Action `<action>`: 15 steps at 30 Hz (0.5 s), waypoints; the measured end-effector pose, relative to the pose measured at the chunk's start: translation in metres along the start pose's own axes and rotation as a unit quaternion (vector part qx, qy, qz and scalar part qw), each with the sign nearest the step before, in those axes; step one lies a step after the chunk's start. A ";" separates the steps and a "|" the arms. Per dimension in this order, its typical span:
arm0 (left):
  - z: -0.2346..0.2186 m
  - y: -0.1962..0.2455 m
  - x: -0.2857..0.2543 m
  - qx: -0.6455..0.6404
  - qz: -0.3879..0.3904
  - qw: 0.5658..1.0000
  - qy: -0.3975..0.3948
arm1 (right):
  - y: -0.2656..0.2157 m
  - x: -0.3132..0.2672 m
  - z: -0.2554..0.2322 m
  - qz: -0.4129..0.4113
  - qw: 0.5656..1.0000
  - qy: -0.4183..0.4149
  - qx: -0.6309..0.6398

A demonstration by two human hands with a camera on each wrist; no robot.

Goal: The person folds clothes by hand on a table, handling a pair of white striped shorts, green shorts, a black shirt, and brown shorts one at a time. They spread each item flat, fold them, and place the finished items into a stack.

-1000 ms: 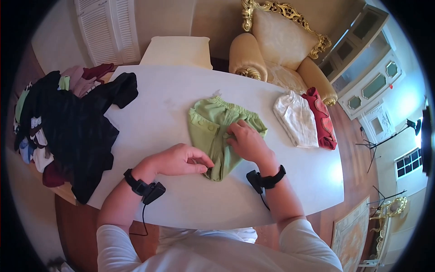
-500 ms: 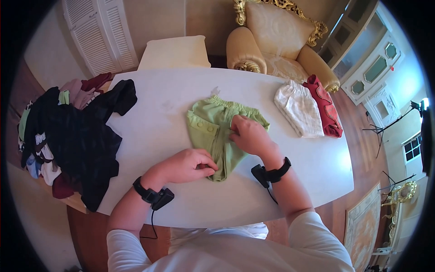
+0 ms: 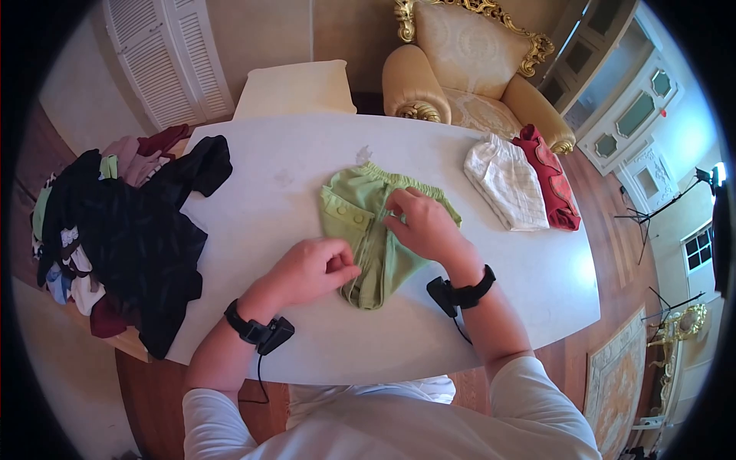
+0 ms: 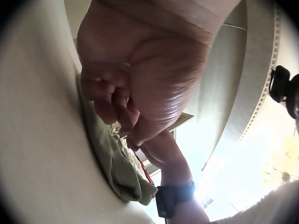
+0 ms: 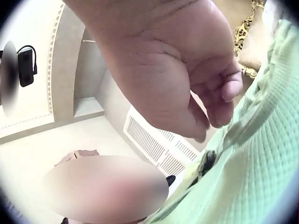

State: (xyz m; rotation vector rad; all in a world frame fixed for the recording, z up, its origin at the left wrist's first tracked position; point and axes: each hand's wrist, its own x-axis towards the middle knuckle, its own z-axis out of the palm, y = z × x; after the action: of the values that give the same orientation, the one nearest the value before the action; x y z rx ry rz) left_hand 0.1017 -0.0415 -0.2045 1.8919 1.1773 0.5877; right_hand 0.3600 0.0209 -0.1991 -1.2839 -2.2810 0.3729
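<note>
Green shorts (image 3: 360, 230) with an elastic waistband and buttons lie on the white table (image 3: 261, 192), waistband toward the far side. My left hand (image 3: 310, 268) is at their lower left edge, fingers curled; in the left wrist view, this hand (image 4: 145, 74) is above the green cloth (image 4: 117, 163), nothing visible in its grasp. Over the upper right part of the shorts is my right hand (image 3: 429, 230), thumb apart from the loosely bent fingers. The right wrist view shows that hand (image 5: 173, 79) beside the green cloth (image 5: 247, 154), gripping none of it.
White shorts (image 3: 506, 184) and a red garment (image 3: 548, 180) lie side by side at the table's right. A heap of clothes with a black garment (image 3: 130, 230) on top covers the left end. Behind the table stand a pale seat (image 3: 295, 88) and a gold armchair (image 3: 468, 69).
My left hand has moved slightly up and left from the lower edge of the shorts, its fingers more curled. The right thumb and fingers have parted. The shorts have shifted slightly right.
</note>
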 end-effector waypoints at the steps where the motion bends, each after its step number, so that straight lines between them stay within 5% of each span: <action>1: -0.002 0.002 0.001 0.027 -0.006 1.000 0.004 | -0.005 0.001 0.005 -0.008 1.000 0.005 0.022; 6: 0.001 0.007 0.000 0.143 -0.012 0.989 -0.031 | -0.014 -0.004 0.034 -0.033 0.998 0.034 0.051; 15: 0.010 -0.010 0.000 0.081 0.032 0.996 -0.029 | -0.004 0.001 0.037 0.019 0.997 -0.005 0.078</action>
State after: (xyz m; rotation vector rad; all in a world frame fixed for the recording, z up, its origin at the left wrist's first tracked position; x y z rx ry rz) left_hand 0.1037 -0.0430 -0.2187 2.0761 1.1599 0.4804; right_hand 0.3367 0.0195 -0.2284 -1.2508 -2.1903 0.5595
